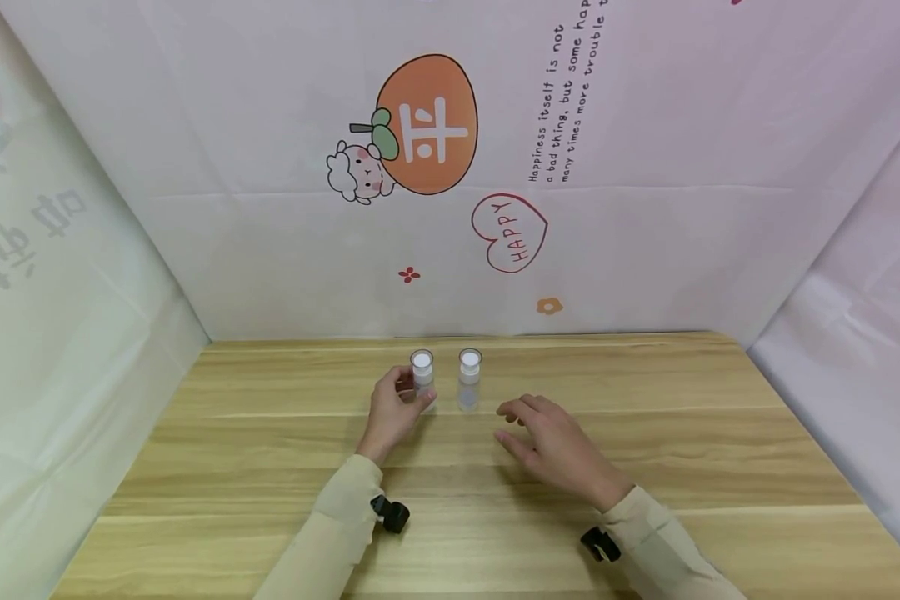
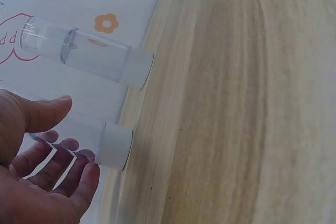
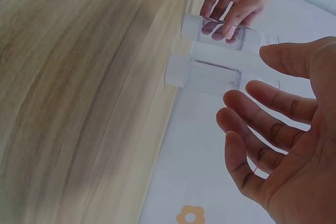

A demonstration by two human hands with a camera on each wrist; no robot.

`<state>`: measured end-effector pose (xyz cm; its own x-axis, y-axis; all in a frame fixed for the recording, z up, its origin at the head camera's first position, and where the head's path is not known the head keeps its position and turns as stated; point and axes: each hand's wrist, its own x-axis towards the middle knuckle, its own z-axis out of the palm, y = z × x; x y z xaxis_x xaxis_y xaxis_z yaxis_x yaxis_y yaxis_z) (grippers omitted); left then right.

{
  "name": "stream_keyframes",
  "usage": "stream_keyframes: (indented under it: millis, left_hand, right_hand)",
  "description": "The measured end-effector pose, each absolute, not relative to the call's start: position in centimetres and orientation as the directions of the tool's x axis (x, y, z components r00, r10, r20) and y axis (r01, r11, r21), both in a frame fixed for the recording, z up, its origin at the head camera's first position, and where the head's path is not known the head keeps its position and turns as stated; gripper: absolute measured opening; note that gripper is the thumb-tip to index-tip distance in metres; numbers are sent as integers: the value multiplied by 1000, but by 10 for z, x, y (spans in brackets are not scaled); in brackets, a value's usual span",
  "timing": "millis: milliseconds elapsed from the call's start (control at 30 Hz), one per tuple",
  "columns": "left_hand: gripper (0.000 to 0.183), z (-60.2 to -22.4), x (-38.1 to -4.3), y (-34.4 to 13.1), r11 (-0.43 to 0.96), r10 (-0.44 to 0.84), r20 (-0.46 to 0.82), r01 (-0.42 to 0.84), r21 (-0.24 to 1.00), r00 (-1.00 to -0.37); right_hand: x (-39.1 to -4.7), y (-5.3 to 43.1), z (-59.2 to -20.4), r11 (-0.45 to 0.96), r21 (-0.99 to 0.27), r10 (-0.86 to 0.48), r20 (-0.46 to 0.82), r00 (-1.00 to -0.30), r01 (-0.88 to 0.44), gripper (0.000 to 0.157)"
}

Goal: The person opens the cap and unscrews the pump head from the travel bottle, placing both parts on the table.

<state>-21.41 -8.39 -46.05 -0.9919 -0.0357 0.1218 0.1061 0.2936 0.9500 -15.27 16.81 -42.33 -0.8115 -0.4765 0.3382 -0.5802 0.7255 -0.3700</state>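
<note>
Atop the table (image 1: 487,525), left bottle (image 1: 423,377) upright, grasped by the left hand (image 1: 392,412), right bottle (image 1: 468,382) between both hands, right hand (image 1: 558,446) relaxed, apart.

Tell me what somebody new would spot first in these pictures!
Probably the big orange drawing, high on the white backdrop, with a little sheep at its lower left. Next might come the left bottle and right bottle, standing side by side toward the far edge of the wooden table. The left grip curls around one; the right grip is apart from the other.
</note>
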Motion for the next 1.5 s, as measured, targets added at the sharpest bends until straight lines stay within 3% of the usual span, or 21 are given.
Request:
stream_keyframes:
  millis: [667,1500]
  left_hand:
    - [41,-441,-191,-81,357,34,228,225,907,-973]
    - [37,-421,-168,-70,439,163,387,418,795,-908]
  right_hand:
    - [-153,162,-418,719,-425,-450,318,-835,-550,29]
    - [-156,160,-406,571,-617,-422,345,-838,-541,64]
